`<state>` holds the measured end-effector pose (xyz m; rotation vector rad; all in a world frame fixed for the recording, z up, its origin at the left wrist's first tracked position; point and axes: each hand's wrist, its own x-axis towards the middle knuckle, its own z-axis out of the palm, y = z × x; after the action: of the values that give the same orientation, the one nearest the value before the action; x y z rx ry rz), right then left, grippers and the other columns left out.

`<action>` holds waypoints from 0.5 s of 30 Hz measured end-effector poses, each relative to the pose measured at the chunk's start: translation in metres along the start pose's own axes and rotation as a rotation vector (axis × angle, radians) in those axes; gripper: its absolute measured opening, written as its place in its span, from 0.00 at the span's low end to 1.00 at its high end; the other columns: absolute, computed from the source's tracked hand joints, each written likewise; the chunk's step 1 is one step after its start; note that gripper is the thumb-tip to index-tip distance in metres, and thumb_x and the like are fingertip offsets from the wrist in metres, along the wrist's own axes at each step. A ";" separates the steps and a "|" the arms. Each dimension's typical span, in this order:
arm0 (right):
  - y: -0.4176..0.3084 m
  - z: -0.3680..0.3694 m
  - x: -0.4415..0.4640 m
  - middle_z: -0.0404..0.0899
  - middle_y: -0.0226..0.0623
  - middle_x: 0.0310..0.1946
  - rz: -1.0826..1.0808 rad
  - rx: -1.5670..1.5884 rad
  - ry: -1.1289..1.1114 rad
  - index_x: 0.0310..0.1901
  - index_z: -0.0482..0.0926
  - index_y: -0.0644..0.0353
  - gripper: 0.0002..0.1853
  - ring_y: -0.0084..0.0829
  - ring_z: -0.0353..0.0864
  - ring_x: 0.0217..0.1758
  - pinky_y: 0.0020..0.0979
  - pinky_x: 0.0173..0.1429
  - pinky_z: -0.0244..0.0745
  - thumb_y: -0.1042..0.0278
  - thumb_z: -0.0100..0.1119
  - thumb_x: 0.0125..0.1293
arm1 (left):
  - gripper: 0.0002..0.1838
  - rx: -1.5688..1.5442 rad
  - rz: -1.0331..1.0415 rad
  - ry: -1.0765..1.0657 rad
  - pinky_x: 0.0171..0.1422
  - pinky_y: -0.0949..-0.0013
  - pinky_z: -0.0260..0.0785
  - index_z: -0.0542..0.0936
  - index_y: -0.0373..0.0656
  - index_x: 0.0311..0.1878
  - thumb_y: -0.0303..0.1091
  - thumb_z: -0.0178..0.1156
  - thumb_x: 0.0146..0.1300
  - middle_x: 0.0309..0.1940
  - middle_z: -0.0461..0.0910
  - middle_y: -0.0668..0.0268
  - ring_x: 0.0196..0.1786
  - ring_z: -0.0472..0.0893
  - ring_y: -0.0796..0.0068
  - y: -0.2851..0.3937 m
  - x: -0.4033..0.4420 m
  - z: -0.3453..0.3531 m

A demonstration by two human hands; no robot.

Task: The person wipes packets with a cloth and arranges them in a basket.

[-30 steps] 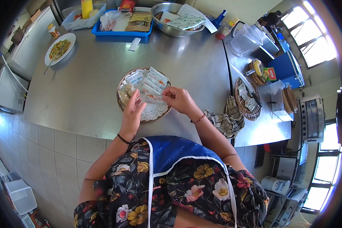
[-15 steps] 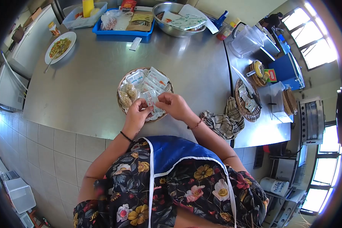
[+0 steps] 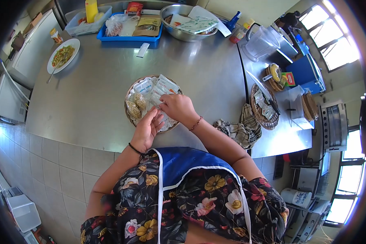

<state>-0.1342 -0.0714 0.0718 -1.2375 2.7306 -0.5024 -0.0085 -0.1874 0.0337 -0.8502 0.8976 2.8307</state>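
A round wicker basket (image 3: 129,87) lined with a white paper doily stands in front of me, holding white printed sachets (image 3: 166,83) and small clear bags of brown grains (image 3: 138,102). My right hand (image 3: 179,108) reaches over the basket's right side, its fingers closed on a sachet (image 3: 155,100) among the others. At the front rim, my left hand (image 3: 147,131) has its palm turned up and its fingers apart, with nothing in them. The left fingertips are close beside the right hand; part of the sachet is hidden under the right fingers.
At the back are a blue tray (image 3: 128,39) of packets and a steel bowl (image 3: 166,30). A plate of food (image 3: 75,42) stands far left. On the right lie a checked cloth (image 3: 248,130), a second basket (image 3: 269,122) with sachets and a blender jug (image 3: 262,44).
The sachet that both hands held at the basket's front has moved back into the basket with my right hand. My left hand has let go and opened.
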 end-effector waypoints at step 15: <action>0.062 -0.055 -0.082 0.86 0.33 0.37 0.232 0.187 0.235 0.43 0.85 0.53 0.13 0.38 0.86 0.40 0.39 0.43 0.80 0.56 0.63 0.62 | 0.20 0.167 0.087 0.014 0.66 0.64 0.64 0.77 0.49 0.56 0.50 0.62 0.67 0.50 0.77 0.71 0.61 0.73 0.74 0.002 0.009 0.011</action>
<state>-0.1366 0.0423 0.0988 -0.8530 2.8821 -0.9007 -0.0224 -0.1836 0.0373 -0.8300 1.1813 2.7734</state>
